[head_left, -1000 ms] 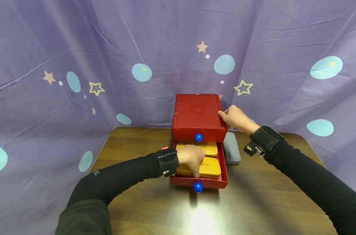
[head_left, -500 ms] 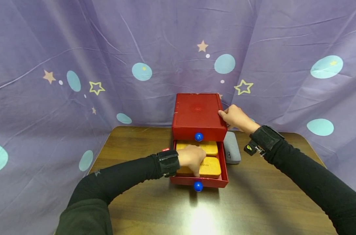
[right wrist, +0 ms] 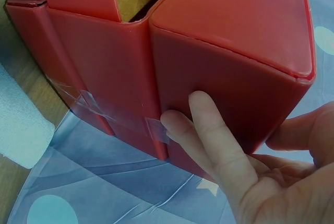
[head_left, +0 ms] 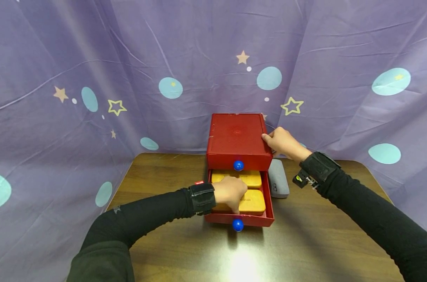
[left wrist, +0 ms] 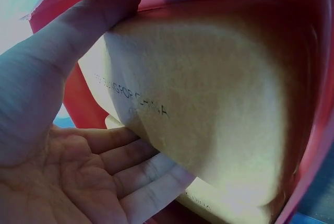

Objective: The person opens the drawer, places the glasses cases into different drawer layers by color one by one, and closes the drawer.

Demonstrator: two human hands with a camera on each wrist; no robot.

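The left hand curls round the front yellow case in the open bottom drawer of the red box. The case's long axis runs left-right, under this nearer hand. The right hand lies spread against the box's right side, thumb on top

Grey case on wooden table (starry purple curtain behind).

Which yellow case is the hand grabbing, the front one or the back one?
The front yellow case, nearest the lower blue knob. The left hand curls round its left end; the back yellow case lies untouched under the red box.
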